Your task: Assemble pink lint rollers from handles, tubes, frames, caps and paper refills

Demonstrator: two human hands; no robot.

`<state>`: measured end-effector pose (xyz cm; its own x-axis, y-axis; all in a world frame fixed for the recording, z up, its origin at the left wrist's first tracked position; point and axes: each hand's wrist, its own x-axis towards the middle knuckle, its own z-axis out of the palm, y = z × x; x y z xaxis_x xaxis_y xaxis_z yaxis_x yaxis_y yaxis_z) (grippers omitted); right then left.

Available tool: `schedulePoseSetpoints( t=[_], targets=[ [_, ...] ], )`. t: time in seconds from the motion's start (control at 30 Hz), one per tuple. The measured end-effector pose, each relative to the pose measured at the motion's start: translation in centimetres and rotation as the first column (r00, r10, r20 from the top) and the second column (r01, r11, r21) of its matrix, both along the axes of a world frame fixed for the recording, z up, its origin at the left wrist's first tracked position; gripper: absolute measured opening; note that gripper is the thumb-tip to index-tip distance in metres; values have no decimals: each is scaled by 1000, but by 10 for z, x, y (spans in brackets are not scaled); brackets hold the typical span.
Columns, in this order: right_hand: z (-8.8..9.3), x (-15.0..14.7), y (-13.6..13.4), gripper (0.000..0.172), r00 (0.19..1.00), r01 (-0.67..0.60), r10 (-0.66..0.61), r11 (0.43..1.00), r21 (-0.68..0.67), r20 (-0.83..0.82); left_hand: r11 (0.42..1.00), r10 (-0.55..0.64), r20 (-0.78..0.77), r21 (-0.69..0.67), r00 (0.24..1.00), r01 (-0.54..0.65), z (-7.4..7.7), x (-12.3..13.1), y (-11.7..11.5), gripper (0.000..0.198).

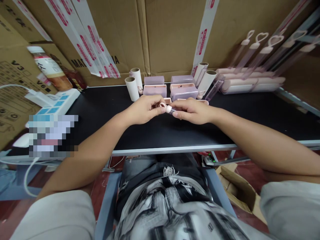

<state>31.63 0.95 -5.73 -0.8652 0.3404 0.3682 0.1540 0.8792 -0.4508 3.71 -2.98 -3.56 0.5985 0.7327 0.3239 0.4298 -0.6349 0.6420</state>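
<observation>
Above the middle of the black tabletop (pixel 150 133), both hands meet on one small part. My left hand (pixel 146 109) pinches a pale pink cap with a loop handle (pixel 169 108). From the other side, my right hand (pixel 193 110) has its thumb and fingers closed on a clear purplish tube (pixel 173 111). Cap and tube touch end to end; whether they are fully joined I cannot tell. Just behind the hands are pink cases with translucent lilac lids (pixel 184 91), a few of them partly hidden by the fingers.
White rolls (pixel 132 89) stand at both sides of the cases. Several clear sticks with heart handles (pixel 258 40) lean at the right beside stacked pink cylinders (pixel 252 86). To the left are a drink bottle (pixel 51 70) and a power strip (pixel 60 103). Cardboard (pixel 172 33) walls the back.
</observation>
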Motion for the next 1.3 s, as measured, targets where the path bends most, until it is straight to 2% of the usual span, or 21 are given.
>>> schedulePoseSetpoints(
  t=[0.1,0.23,0.5,0.73,0.8,0.9,0.97,1.13,1.3],
  targets=[
    [-1,0,1,39,1000,15,-15,1000,6,-13,999,15,24,-30,1000,-15,-1,1,1,28],
    [-2,2,2,46,1000,6,-6,1000,-3,7,999,4,-20,-40,1000,-5,-4,2,0,29],
    [-2,-3,-2,42,998,27,-24,998,-57,58,982,67,-247,187,967,-21,-2,6,-8,24],
    [-5,-9,-5,33,997,58,-48,982,-178,60,963,105,-404,268,909,8,-4,10,-7,24],
    [-8,-9,-5,32,997,68,-56,968,-243,58,967,87,-385,256,919,16,-5,10,-7,24],
    [-12,-9,-3,32,997,72,-66,932,-356,27,982,40,-267,191,963,12,-5,8,-6,24],
    [-14,-8,-1,32,998,52,-65,922,-383,-20,989,29,-192,148,981,-1,-4,7,-5,26],
    [-15,-5,3,42,989,32,-78,940,-340,-122,995,61,-98,79,993,-54,0,2,-3,30],
    [-11,-3,2,44,991,104,-119,970,-221,-55,995,99,-67,24,993,-97,-1,1,-1,32]
  ],
)
